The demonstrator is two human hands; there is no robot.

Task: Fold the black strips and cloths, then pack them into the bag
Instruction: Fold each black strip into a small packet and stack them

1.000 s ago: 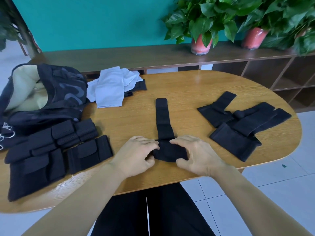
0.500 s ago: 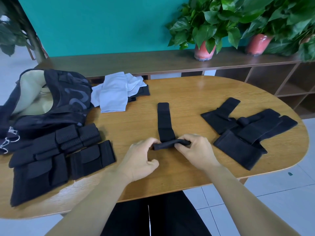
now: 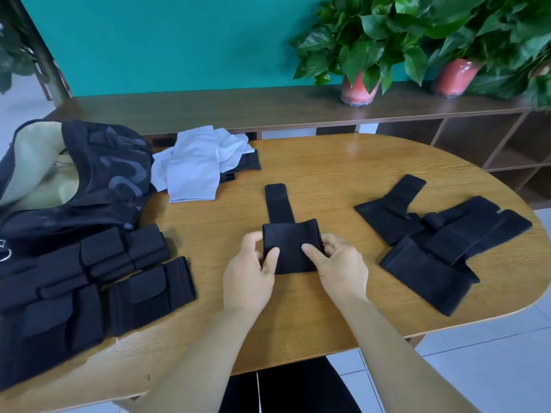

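Note:
A black strip (image 3: 290,242) lies at the table's middle, its wide near end folded up over the narrow tail that points away from me. My left hand (image 3: 252,272) pinches the fold's left edge, thumb on top. At the right edge my right hand (image 3: 340,265) pinches it the same way. Several unfolded black strips (image 3: 438,242) lie in a heap to the right. A stack of folded black pieces (image 3: 89,281) lies at the left. The open black bag (image 3: 74,180) with a pale lining sits at the far left.
Pale cloths (image 3: 199,162) lie on a black piece behind the strip, near the bag. The oval wooden table (image 3: 328,174) ends close to my body. Behind it runs a low wooden shelf (image 3: 268,105) with two potted plants (image 3: 360,55).
Both hands have lifted the strip's wide near end off the table and turned it over away from me, onto the narrow tail. The view has also moved closer.

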